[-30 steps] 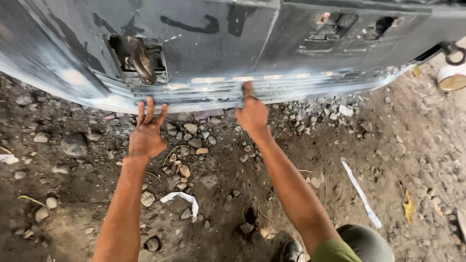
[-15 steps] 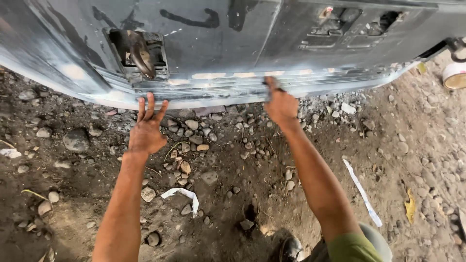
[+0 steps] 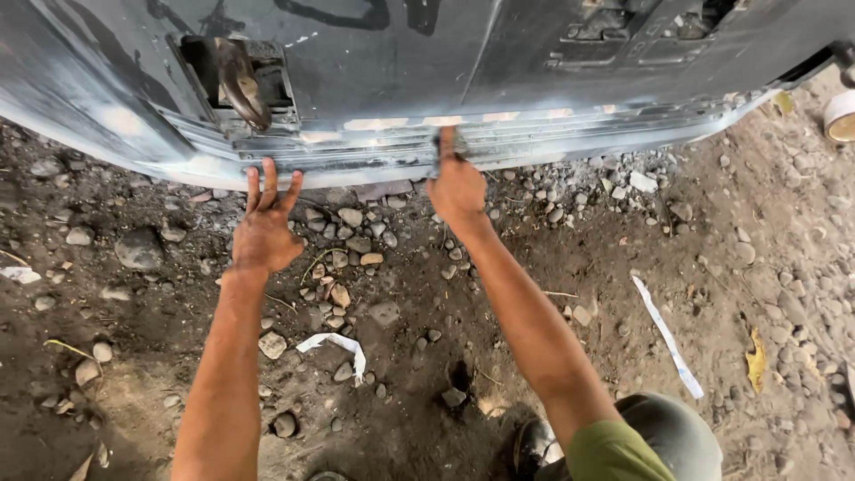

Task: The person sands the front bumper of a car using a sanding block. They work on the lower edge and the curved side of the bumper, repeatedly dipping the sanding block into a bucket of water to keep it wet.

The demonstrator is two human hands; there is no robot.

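Observation:
A grey, sanded vehicle body panel (image 3: 374, 71) fills the top of the view. Its ribbed lower edge (image 3: 570, 134) hangs just above stony ground. My left hand (image 3: 264, 233) is spread open, fingertips touching the underside of that edge below a dark recess with a rusty hooked latch (image 3: 239, 82). My right hand (image 3: 459, 189) presses against the ribbed strip near the middle, fingers closed on a small dark piece (image 3: 447, 142). What the piece is I cannot make out.
Loose stones (image 3: 352, 232) and dirt lie under the panel. A white paper scrap (image 3: 338, 346) and a long white strip (image 3: 668, 338) lie on the ground. A roll of tape (image 3: 839, 116) sits at the far right. My knee (image 3: 668, 436) is at the bottom right.
My right hand slid right along the ribbed strip, then came back left to about where it started. My left hand stayed in place, still spread.

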